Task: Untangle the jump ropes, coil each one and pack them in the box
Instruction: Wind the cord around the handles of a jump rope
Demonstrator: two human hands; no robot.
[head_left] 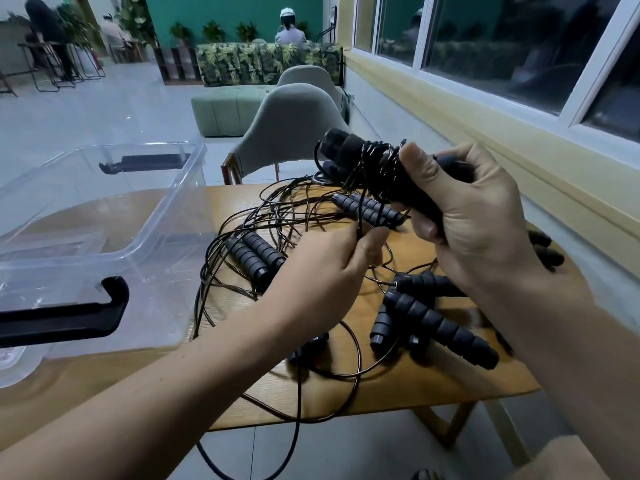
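Caught mid-untangle, one cord (pixel 359 216) led off the wrapped handles (pixel 349 152).
Pinched that cord between left hand (pixel 322 271) thumb and forefinger; clenched the handles in the right hand (pixel 481 230), above the tangled jump ropes (pixel 263 216) on the table (pixel 433 386). Likely called for slack, turn-by-turn unwinding, no tugging. Saw the clear box (pixel 194 161) ropeless beyond.

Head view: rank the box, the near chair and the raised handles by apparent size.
1. Box: largest, though nearest the camera.
2. Chair: second, though farther off.
3. Handles: smallest, partly hidden by the right hand gripping them.
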